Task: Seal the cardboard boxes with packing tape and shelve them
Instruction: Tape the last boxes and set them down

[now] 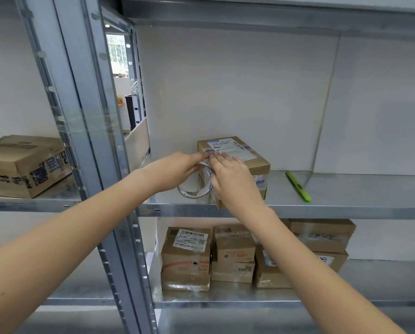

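A small cardboard box [235,162], brown with a white shipping label on top, sits on the middle metal shelf [346,203], just right of centre. A roll of clear packing tape [195,186] stands on edge at the box's 9 o'clock side. The left hand [177,168] curls around the roll's top, fingertips at the box's top edge. The right hand [230,179] lies fingers-flat over the box's front corner (hiding that face), pressing the top; whether it pinches tape cannot be told. A green marker [298,186] lies at 3 o'clock.
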The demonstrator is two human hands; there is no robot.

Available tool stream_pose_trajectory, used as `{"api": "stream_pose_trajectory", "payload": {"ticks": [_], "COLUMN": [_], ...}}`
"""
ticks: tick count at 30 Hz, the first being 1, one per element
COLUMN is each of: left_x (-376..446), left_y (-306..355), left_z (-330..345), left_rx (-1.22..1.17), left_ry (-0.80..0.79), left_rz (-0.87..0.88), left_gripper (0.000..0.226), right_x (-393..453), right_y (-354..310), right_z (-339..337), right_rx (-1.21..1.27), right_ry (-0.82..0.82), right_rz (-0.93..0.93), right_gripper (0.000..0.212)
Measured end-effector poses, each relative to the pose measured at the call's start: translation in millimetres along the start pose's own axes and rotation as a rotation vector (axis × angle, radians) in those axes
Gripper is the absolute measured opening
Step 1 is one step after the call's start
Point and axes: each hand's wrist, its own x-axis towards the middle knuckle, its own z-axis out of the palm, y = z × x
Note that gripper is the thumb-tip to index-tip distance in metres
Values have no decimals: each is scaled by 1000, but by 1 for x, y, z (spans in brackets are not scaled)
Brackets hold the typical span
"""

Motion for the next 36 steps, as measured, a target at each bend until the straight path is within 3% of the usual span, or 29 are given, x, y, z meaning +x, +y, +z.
{"api": "stream_pose_trajectory", "payload": {"ticks": [3, 5, 7, 9, 11, 13, 16, 20, 23, 25, 26, 28, 31, 34, 36], "left_x": [-5, -10, -13, -14, -13, -11, 1, 36, 62, 75, 80, 83, 82, 79, 80], "left_y": [5, 15, 28, 37, 41, 47, 63, 88, 100, 107, 109, 110, 105, 103, 104], "left_z": [2, 10, 22, 32, 37, 40, 29, 8, 5, 7, 8, 9, 11, 13, 17], "left_rx": [-169, -380, -610, -859, -1105, -1230, -1159, -1148, -1063, -1040, -1039, -1053, -1054, -1049, -1044], "left_ry": [96, 248, 444, 642, 729, 685, 600, 470, 311, 272, 264, 254, 241, 266, 296], "left_rz": [-7, -86, -223, -395, -520, -519, -376, -234, -195, -209, -216, -213, -196, -189, -198], "left_gripper": [54, 65, 72, 70, 57, 39, 23, 23, 26, 33, 38, 37, 27, 22, 19], "right_x": [0, -4, -10, -13, -14, -15, -16, -19, -27, -29, -28, -24, -16, -16, -18], "right_y": [7, 18, 27, 34, 38, 43, 49, 58, 65, 71, 74, 75, 77, 77, 77], "right_z": [-16, -24, -24, -22, -22, -24, -30, -41, -38, -37, -36, -37, -35, -24, -16], "right_rx": [-11, -32, 7, 67, 139, 257, 553, 1042, 1075, 952, 924, 935, 912, 873, 867], "right_ry": [-145, -216, -201, -112, -5, 87, 161, 46, 38, 183, 214, 176, 53, 80, 143], "right_rz": [11, 168, 335, 413, 457, 520, 637, 832, 861, 810, 768, 689, 669, 635, 637], "right_gripper": [59, 91, 109, 107, 100, 90, 67, 47, 47, 57, 73, 107, 129, 135, 118]}}
